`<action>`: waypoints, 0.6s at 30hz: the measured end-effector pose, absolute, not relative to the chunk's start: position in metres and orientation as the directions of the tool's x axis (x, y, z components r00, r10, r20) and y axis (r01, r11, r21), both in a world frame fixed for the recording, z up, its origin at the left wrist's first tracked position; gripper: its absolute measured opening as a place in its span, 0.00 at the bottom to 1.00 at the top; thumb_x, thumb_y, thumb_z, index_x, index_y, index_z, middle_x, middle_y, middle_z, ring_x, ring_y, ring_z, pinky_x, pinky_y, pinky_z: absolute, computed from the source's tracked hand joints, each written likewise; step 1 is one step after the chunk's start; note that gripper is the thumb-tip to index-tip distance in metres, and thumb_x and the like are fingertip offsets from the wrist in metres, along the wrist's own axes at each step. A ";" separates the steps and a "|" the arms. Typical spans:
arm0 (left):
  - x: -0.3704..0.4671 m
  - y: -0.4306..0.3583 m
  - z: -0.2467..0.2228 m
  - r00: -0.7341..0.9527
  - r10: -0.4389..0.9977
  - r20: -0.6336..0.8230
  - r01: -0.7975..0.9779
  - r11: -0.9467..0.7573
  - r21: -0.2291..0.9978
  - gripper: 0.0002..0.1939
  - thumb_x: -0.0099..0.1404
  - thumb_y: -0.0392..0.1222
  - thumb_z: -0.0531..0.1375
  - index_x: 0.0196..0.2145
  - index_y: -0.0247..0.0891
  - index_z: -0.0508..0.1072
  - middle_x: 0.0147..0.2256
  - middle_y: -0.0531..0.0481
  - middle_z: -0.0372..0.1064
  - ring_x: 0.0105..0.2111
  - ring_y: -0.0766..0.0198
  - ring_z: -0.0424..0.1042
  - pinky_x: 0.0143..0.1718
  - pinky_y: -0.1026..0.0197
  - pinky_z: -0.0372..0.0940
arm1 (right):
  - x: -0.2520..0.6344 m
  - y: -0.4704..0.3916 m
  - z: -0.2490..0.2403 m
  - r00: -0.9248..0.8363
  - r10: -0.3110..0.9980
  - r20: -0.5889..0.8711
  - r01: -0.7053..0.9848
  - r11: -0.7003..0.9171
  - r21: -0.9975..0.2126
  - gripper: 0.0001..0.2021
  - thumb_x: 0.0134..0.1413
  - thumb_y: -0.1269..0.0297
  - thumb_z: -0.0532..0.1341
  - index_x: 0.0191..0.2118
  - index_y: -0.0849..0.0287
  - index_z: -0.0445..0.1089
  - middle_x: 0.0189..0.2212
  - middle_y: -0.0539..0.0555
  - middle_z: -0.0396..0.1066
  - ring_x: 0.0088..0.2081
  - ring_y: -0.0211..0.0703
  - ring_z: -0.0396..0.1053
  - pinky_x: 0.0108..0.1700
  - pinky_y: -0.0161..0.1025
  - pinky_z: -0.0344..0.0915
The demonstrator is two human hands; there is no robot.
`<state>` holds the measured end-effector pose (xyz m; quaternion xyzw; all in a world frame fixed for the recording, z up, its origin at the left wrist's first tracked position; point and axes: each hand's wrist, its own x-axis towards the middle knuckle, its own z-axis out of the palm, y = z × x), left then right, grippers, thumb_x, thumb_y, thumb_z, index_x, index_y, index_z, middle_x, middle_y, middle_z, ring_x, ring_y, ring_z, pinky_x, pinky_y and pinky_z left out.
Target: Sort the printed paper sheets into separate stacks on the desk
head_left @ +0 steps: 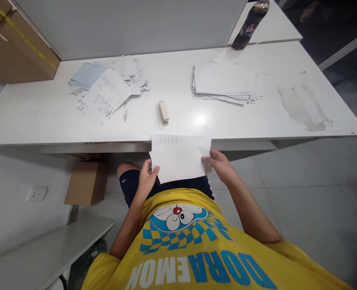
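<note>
White sheets of paper (pixel 180 161), at least two overlapping, are held over my lap at the table's front edge. My left hand (pixel 148 177) pinches their left side, thumb on top. At the right side, my right hand (pixel 221 163) grips them between thumb and fingers. Beyond the sheets a cream stapler (pixel 163 112) lies on the white table (pixel 172 86). To the right of it rests a stack of white papers (pixel 222 80). A loose pile of printed papers (pixel 108 90) with a light blue sheet (pixel 89 75) sits on the left.
A dark soda bottle (pixel 251 25) stands at the back right. Cardboard boxes (pixel 24 46) fill the back left corner, and another box (pixel 86 183) is under the table. A greyish stain (pixel 299 108) marks the table's right side.
</note>
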<state>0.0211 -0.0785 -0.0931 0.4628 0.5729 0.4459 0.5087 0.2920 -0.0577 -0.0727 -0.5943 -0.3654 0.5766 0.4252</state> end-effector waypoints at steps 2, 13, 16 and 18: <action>0.021 -0.076 -0.094 -0.045 0.982 -0.181 0.063 0.184 0.981 0.18 0.57 0.54 0.65 0.35 0.37 0.69 0.33 0.50 0.70 0.34 0.62 0.69 0.35 0.65 0.63 | 0.292 -0.057 -0.073 0.088 0.927 -0.364 -0.052 -0.361 -0.931 0.17 0.39 0.57 0.68 0.39 0.55 0.74 0.34 0.52 0.79 0.37 0.49 0.74 0.41 0.45 0.68; 0.015 -0.079 -0.090 -0.034 0.969 -0.246 0.138 0.248 0.959 0.29 0.61 0.67 0.56 0.20 0.37 0.67 0.19 0.51 0.63 0.21 0.65 0.63 0.25 0.63 0.59 | 0.291 -0.056 -0.077 0.256 0.905 -0.339 -0.069 -0.332 -0.941 0.18 0.41 0.46 0.66 0.32 0.56 0.73 0.29 0.51 0.77 0.32 0.47 0.72 0.33 0.40 0.67; 0.016 -0.080 -0.091 -0.007 0.972 -0.236 0.138 0.235 0.962 0.30 0.61 0.68 0.56 0.21 0.36 0.68 0.20 0.51 0.64 0.22 0.65 0.63 0.26 0.63 0.60 | 0.290 -0.056 -0.078 0.233 0.903 -0.360 -0.102 -0.346 -0.933 0.17 0.40 0.50 0.67 0.33 0.56 0.72 0.29 0.51 0.77 0.32 0.46 0.72 0.35 0.41 0.67; 0.018 -0.080 -0.090 -0.014 0.972 -0.234 0.125 0.234 0.964 0.30 0.60 0.70 0.56 0.24 0.36 0.70 0.22 0.50 0.65 0.23 0.64 0.64 0.26 0.63 0.59 | 0.288 -0.057 -0.077 0.210 0.897 -0.389 -0.153 -0.362 -0.919 0.16 0.39 0.54 0.67 0.35 0.55 0.70 0.31 0.50 0.77 0.33 0.46 0.73 0.37 0.42 0.68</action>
